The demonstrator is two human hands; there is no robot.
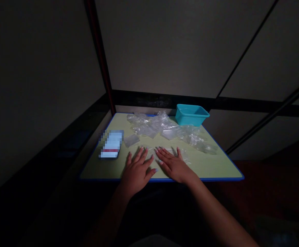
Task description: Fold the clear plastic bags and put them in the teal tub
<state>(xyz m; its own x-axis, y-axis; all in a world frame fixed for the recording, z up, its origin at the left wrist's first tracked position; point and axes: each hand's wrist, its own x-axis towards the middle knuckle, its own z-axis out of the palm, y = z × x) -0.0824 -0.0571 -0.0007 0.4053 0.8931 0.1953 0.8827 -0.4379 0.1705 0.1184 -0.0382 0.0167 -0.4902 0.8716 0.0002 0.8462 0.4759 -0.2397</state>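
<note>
Both hands lie palm down near the front edge of a small light-green table (100,169) with a blue rim. My left hand (137,171) has its fingers spread and holds nothing. Just right of it, my right hand (172,165) rests with its thumb and fingers apart, on or beside a flat clear plastic piece (186,156) that it partly covers. Beyond the hands, crumpled clear plastic bags (162,124) stretch across the back of the table, with more plastic (197,140) toward the right. A small flat plastic piece (131,140) lies above my left hand.
A phone with a lit, pixelated screen (112,144) lies at the table's left side. At the back right corner stands a turquoise plastic basket (191,118). Dark-trimmed wall panels (162,48) rise behind the table.
</note>
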